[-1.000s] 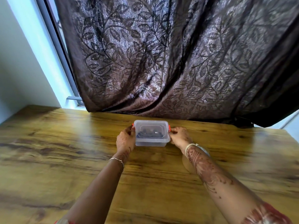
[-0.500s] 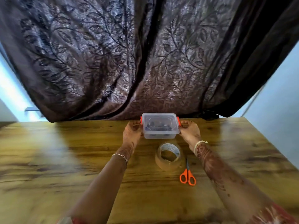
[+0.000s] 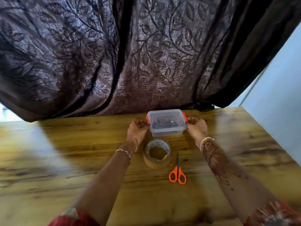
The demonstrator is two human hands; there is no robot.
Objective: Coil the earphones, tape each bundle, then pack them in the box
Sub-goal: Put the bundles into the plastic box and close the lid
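Box [image 3: 166,123], lidded, at counter [image 3: 65,160] far edge, long axis left-right: left hand [image 3: 138,129] and right hand [image 3: 196,128] flank its short ends, fingers [image 3: 141,121] curled onto orange clips [image 3: 184,115].

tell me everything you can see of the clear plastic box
The plastic box is small, translucent and rectangular. Its clear lid is on, with an orange clip at each short end. Dark items show blurrily through the lid; what they are is unclear. It sits upright on the wooden table near the far edge, before the curtain. The left hand and right hand grip its two ends at the clips.
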